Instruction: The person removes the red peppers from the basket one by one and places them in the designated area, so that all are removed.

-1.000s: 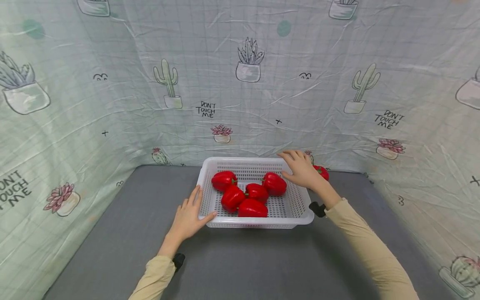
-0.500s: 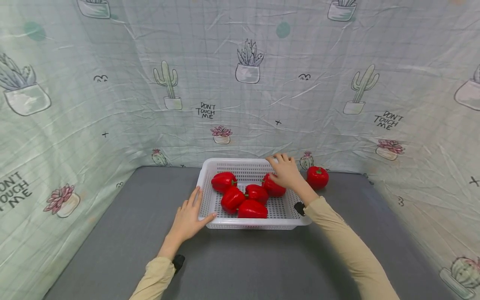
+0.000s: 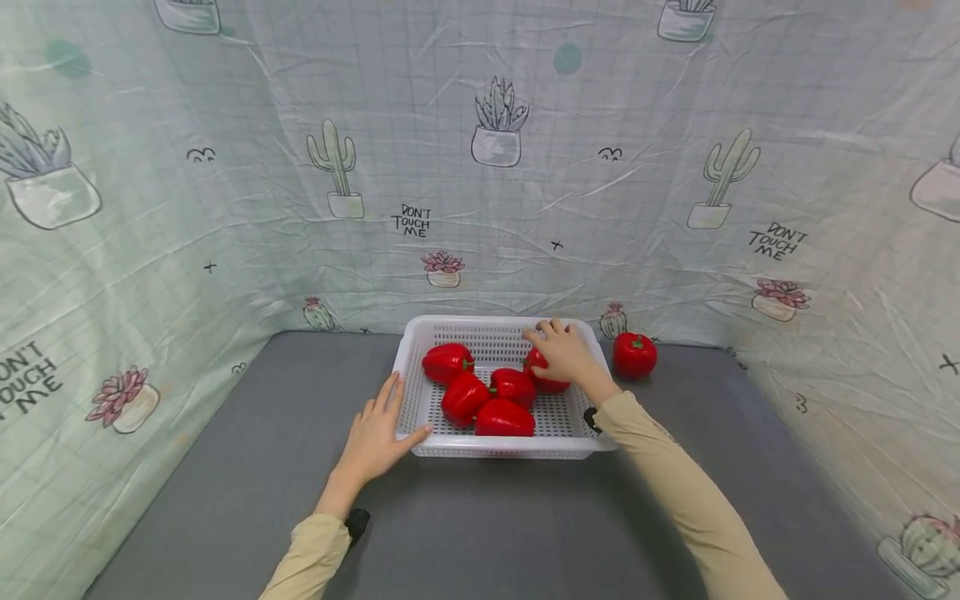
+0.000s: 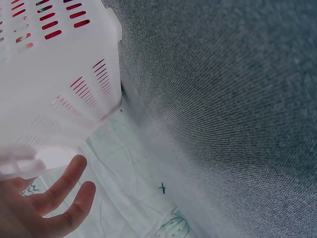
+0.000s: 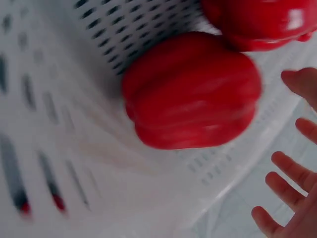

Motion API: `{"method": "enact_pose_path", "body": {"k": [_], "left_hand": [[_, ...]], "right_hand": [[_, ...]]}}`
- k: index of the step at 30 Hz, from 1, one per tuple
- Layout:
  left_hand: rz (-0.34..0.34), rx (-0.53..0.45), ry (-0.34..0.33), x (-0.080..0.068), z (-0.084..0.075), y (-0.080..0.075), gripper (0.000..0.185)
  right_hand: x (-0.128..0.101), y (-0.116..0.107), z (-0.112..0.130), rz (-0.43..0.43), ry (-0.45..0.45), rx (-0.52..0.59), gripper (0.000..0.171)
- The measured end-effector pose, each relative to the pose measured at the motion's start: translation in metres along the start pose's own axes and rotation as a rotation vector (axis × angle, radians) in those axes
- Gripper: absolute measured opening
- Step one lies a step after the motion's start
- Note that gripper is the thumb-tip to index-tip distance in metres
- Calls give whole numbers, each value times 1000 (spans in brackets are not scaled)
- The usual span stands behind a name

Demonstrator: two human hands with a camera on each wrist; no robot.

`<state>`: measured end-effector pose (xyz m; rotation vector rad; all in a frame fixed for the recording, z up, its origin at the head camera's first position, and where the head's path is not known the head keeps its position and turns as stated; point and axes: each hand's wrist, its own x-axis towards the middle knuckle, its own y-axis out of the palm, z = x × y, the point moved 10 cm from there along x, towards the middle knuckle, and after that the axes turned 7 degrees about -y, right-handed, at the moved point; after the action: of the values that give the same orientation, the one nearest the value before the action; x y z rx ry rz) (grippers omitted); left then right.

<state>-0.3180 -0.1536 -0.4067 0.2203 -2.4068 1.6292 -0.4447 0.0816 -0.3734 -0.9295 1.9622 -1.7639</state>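
A white perforated plastic basket point(image 3: 495, 443) stands on the table with several red bell peppers in it. My left hand point(image 3: 372, 437) rests against its left side, the fingers spread along the rim and the thumb at the front corner. In the left wrist view two fingers point(image 4: 74, 213) extend past the basket wall. My right hand point(image 3: 566, 354) is over the right-hand bell pepper point(image 5: 193, 94) inside the basket, partly covering it in the head view. The right wrist view shows the fingers spread and apart from that pepper. Another bell pepper point(image 5: 267, 20) lies beside it.
One more red bell pepper point(image 3: 635, 357) sits outside the basket on the grey table point(image 3: 487, 525), behind its right side. A cactus-printed cloth point(image 3: 600, 242) hangs around the back and sides of the table.
My right hand has moved left from the basket's right rim to over the right-hand bell pepper, then lowered a little. The outside pepper has come fully into view. The left hand stays put.
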Motion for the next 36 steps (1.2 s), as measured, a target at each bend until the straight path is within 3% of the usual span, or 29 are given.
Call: {"method": "enact_pose_path", "body": {"k": [16,36], "left_hand": [[-2,-1,15,-1,2,3,86],[-25,1,24,0,0,1,86]], "right_hand": [[0,33,-7,109,-21,-37,64],[-2,46,-11,193,24,-1,67]]}}
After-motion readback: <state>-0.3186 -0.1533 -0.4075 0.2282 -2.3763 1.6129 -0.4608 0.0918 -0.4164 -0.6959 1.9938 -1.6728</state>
